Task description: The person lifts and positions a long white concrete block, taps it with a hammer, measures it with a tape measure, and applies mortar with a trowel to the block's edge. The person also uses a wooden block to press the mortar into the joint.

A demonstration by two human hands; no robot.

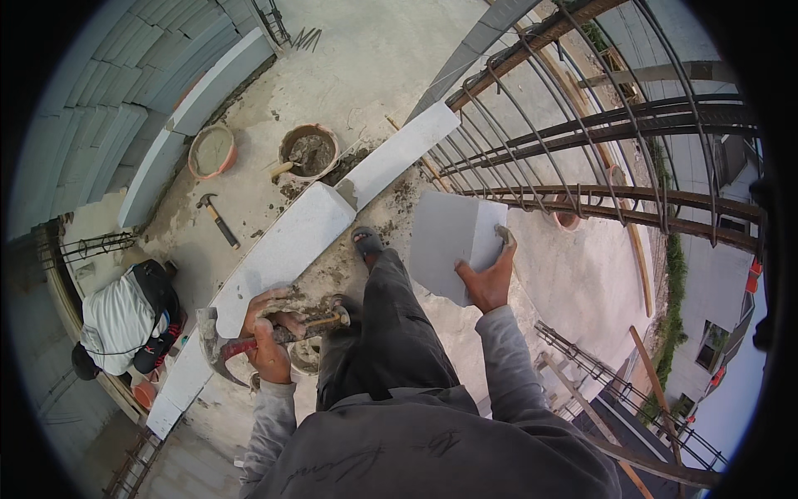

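My left hand is closed around the red handle of a claw hammer, its metal head pointing left over the row of blocks. A wooden, metal-ended piece sticks out to the right of that hand; I cannot tell whether it belongs to the hammer. My right hand grips a pale grey block by its right end, thumb on one face and fingers over the edge. The block is held up, tilted. Below my hands a course of white blocks runs diagonally across the floor; a thinner block continues it.
A tub of mortar with a wooden handle at its rim and another tub stand beyond the course. A second hammer lies nearby. Blocks are stacked far left. A person bends down at left. A rebar cage extends right.
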